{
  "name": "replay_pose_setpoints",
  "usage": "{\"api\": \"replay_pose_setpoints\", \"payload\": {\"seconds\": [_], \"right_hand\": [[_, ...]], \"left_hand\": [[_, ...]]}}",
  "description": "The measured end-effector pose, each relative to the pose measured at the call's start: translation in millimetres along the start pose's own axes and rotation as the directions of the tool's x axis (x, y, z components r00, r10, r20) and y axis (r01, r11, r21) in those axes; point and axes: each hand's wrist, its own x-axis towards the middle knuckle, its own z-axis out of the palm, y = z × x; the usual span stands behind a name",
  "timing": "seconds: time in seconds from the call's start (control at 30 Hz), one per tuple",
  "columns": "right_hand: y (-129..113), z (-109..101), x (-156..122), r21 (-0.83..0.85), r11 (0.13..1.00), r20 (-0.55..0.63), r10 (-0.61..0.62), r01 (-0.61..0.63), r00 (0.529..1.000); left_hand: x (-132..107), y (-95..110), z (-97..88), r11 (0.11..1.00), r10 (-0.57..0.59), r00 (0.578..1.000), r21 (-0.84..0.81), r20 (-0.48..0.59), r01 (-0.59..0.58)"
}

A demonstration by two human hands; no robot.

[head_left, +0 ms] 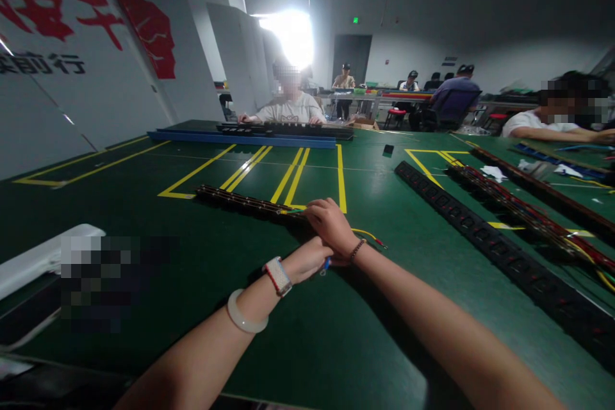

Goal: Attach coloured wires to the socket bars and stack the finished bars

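My right hand (332,225) is closed, its curled fingers at the near end of a long dark strip (240,200) with bare metal rails along it. A yellow-green wire (293,210) runs from the strip into those fingers; a yellow wire (364,232) with a red terminal comes out on the other side. My left hand (310,261), also closed, is pressed against the underside of my right hand, and its fingertips are mostly hidden. A small blue terminal (327,262) pokes out below the hands; which hand has it I cannot tell.
Right of my hands lies a long black socket strip (473,227), with a wired strip (519,205) beyond it. A blue rail (240,139) crosses the far side of the green table (202,282), before a person (293,106). Another person (533,122) works at right. A white object (38,256) lies left.
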Motion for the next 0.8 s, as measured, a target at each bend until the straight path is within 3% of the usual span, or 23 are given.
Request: {"api": "replay_pose_setpoints", "payload": {"seconds": [0.17, 0.3, 0.4, 0.5, 0.63, 0.8], "right_hand": [[10.1, -15.8, -30.9, 0.064, 0.998, -0.149, 0.034, -0.025, 0.988], [26.1, -35.8, -61.6, -0.013, 0.998, -0.116, 0.059, -0.060, 0.992], [35.8, -47.2, -77.8, -0.141, 0.988, -0.083, 0.058, -0.069, 0.995], [39.9, -52.7, -84.3, -0.250, 0.965, -0.065, 0.067, -0.081, 0.996], [42.5, -53.2, -84.0, -0.302, 0.948, -0.047, 0.094, -0.104, 0.994], [49.5, -51.7, -84.4, -0.326, 0.931, -0.005, 0.169, -0.162, 0.986]], "left_hand": [[-1.0, 4.3, 1.0, 1.000, -0.006, 1.000, 0.024, 0.028, 0.005], [-0.4, 2.1, 0.8, 0.996, 0.011, 1.000, 0.088, 0.013, -0.013], [0.1, 0.1, -2.2, 0.947, 0.068, 0.997, 0.317, -0.043, -0.051], [-2.2, 4.7, -7.1, 0.799, 0.183, 0.980, 0.593, -0.077, -0.103], [-8.0, 17.5, -12.3, 0.559, 0.372, 0.928, 0.801, -0.008, -0.216], [-9.6, 24.8, -18.6, 0.337, 0.393, 0.910, 0.901, 0.129, -0.273]]}}
